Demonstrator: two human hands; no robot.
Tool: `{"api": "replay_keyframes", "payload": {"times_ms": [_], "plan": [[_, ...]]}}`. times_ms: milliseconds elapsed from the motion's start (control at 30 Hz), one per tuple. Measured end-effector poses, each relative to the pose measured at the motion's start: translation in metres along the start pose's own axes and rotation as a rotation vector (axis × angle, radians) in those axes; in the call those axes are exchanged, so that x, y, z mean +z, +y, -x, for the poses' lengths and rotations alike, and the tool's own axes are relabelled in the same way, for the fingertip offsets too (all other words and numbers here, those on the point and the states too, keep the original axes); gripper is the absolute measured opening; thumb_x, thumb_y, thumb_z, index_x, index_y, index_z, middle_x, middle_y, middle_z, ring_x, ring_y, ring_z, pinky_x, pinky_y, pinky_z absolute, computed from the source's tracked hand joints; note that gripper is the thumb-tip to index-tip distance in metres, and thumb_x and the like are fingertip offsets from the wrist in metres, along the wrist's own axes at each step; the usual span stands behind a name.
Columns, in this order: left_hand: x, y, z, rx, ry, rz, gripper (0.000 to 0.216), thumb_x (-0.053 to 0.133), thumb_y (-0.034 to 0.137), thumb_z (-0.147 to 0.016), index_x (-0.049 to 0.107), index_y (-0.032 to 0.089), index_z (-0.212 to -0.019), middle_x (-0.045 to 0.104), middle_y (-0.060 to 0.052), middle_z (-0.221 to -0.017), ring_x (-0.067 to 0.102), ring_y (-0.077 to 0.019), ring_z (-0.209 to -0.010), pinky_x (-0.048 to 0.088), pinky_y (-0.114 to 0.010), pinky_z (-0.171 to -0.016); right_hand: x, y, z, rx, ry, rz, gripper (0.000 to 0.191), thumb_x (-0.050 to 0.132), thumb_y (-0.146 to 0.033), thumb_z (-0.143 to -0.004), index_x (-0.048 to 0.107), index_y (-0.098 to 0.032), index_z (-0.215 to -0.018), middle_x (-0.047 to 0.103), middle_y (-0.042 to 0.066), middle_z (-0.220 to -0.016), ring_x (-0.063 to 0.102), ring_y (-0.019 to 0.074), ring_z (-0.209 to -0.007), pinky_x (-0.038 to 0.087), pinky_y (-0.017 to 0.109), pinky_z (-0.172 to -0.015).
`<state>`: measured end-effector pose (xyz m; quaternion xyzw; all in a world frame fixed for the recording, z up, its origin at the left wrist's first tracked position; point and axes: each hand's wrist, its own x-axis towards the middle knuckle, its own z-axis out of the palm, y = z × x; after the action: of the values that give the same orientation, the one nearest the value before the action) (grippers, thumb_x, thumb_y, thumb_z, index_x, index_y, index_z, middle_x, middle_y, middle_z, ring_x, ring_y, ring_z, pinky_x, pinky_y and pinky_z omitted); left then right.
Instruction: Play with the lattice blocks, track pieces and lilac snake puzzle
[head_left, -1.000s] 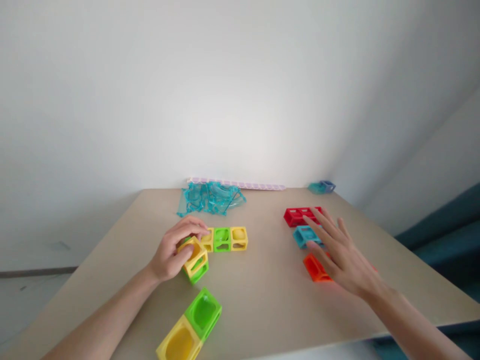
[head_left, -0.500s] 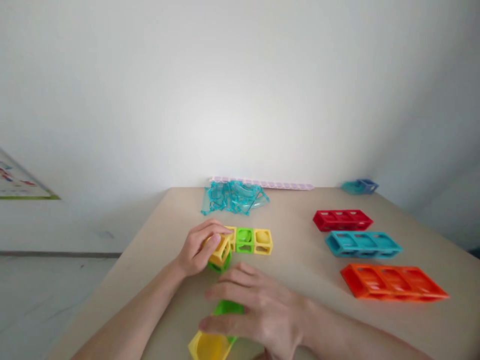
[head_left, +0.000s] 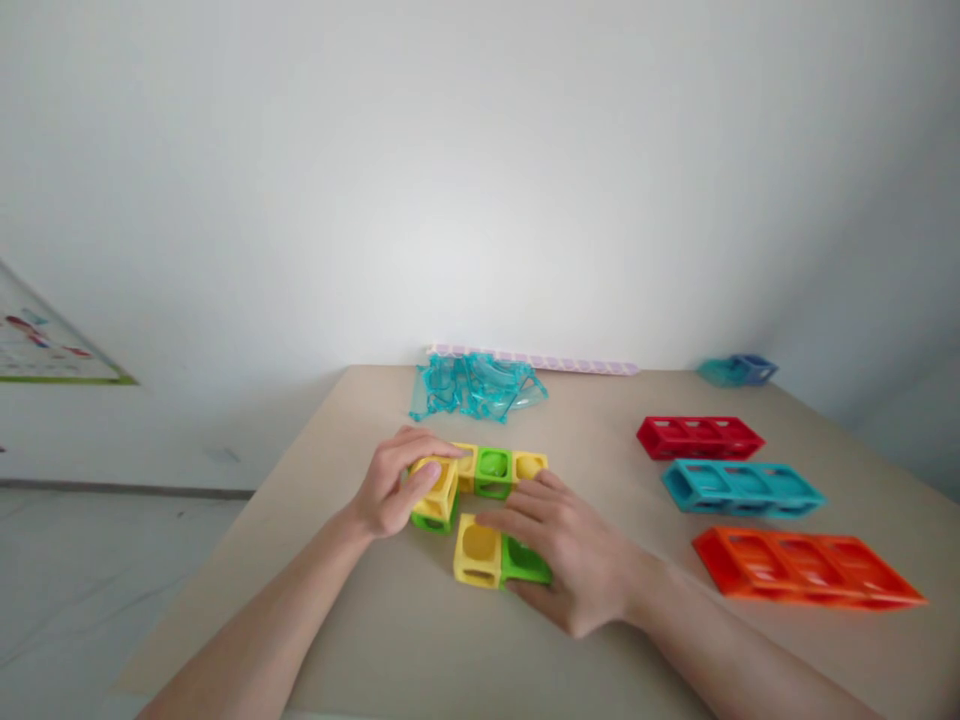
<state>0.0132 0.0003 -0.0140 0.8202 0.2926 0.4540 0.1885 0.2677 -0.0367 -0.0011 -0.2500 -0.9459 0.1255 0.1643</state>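
A beige tabletop [head_left: 420, 650] was set against a pale wall [head_left: 525, 180], its left edge slanting down beside the floor. Near the middle, a yellow cube [head_left: 444, 484] stacked on a green cube [head_left: 435, 522] was gripped by the left hand [head_left: 397, 482], with the fingers laid over it and the thumb pressed on top. Beside this stack, a yellow-green-yellow row [head_left: 493, 472] was stretched to the right, its right end partly covered by the other hand's fingers. In front, a yellow-and-green pair [head_left: 478, 545] was grasped at its green end by the right hand [head_left: 574, 555], between fingers and thumb (whether it was lifted or resting could not be told). A narrow gap was left between pair and stack, and a wider strip of tabletop between pair and near edge. Farther right, well apart from the hands' blocks, a red bar [head_left: 699, 438], a blue bar [head_left: 742, 488] and an orange bar [head_left: 806, 568] were ranged one before another. Along the back edge were seen crumpled teal plastic [head_left: 476, 388], a patterned strip [head_left: 585, 366] and, by the right corner, a dark blue block [head_left: 752, 369].
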Motion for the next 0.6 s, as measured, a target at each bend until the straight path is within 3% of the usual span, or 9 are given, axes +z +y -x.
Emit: {"api": "replay_keyframes", "payload": {"times_ms": [200, 400, 600], "plan": [[-0.003, -0.005, 0.002, -0.001, 0.045, 0.087, 0.039, 0.039, 0.034, -0.094, 0.071, 0.013, -0.096, 0.072, -0.011, -0.087, 0.061, -0.0208, -0.078, 0.042, -0.035, -0.078, 0.004, 0.003, -0.002, 0.06, 0.09, 0.061, 0.045, 0.063, -0.034, -0.078, 0.057, -0.02, -0.12, 0.065, 0.009, -0.096, 0.05, 0.0261, -0.091, 0.027, 0.043, -0.084], [-0.002, 0.007, -0.001, 0.047, -0.198, 0.023, 0.036, 0.05, 0.036, -0.086, 0.066, 0.014, -0.109, 0.068, -0.011, -0.092, 0.059, -0.0231, -0.085, 0.042, -0.036, -0.082, 0.002, 0.004, -0.005, 0.081, 0.106, 0.044, 0.046, 0.064, -0.031, -0.076, 0.055, -0.021, -0.12, 0.064, 0.008, -0.104, 0.048, 0.026, -0.095, 0.027, 0.043, -0.086], [-0.009, 0.007, -0.002, -0.071, -0.152, 0.103, 0.023, 0.055, 0.034, -0.084, 0.063, 0.013, -0.091, 0.06, -0.007, -0.078, 0.054, -0.0167, -0.069, 0.041, -0.029, -0.066, -0.004, 0.01, -0.004, 0.067, 0.096, 0.009, 0.045, 0.064, -0.023, -0.072, 0.057, -0.02, -0.117, 0.064, 0.008, -0.101, 0.049, 0.0255, -0.094, 0.028, 0.043, -0.088]]}}
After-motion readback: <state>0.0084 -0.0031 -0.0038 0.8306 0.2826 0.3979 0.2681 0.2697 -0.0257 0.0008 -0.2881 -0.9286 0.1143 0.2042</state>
